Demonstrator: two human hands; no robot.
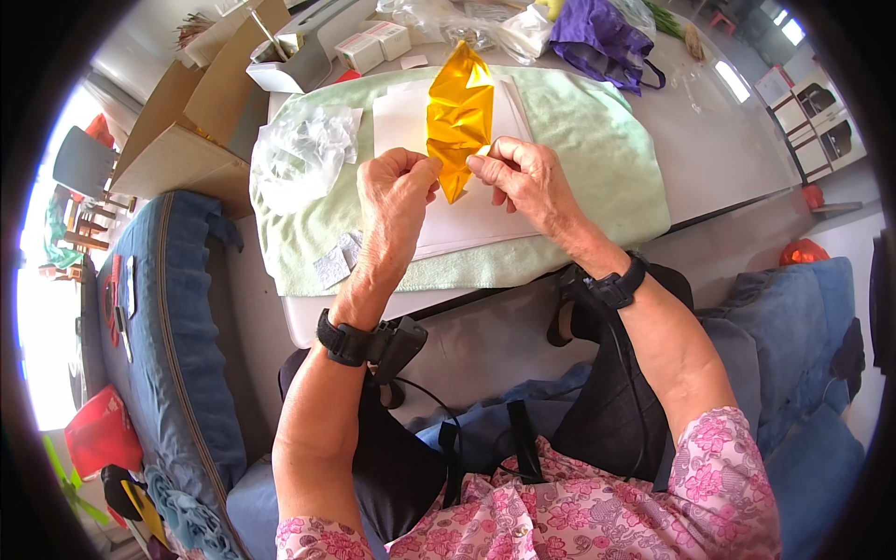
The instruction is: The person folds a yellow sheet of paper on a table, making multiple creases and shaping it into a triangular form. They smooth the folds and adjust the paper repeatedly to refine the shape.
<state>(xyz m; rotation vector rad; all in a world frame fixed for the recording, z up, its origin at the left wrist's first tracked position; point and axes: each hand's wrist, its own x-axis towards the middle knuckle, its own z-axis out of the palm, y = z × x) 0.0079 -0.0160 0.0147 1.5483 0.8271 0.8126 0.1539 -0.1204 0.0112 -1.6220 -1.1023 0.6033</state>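
Observation:
A creased piece of shiny gold foil paper (459, 105), long and pointed at both ends, is held upright over the table. My left hand (400, 185) pinches its lower left edge between thumb and fingers. At the lower right edge, my right hand (521, 173) grips it between thumb and forefinger. Beneath lies a stack of white paper sheets (455, 234), spread on a pale green towel (595, 154). To the left of my left hand rests a crumpled clear plastic bag (301, 157). Small silvery-grey squares (336, 260) lie by my left wrist, partly covered by it.
At the back stand small white boxes (373, 46), a grey-white holder (287, 73), clear plastic bags (483, 28) and a purple bag (595, 42). An opened cardboard box (182, 133) is at the left. A blue-covered sofa armrest (171, 294) flanks the table's left side.

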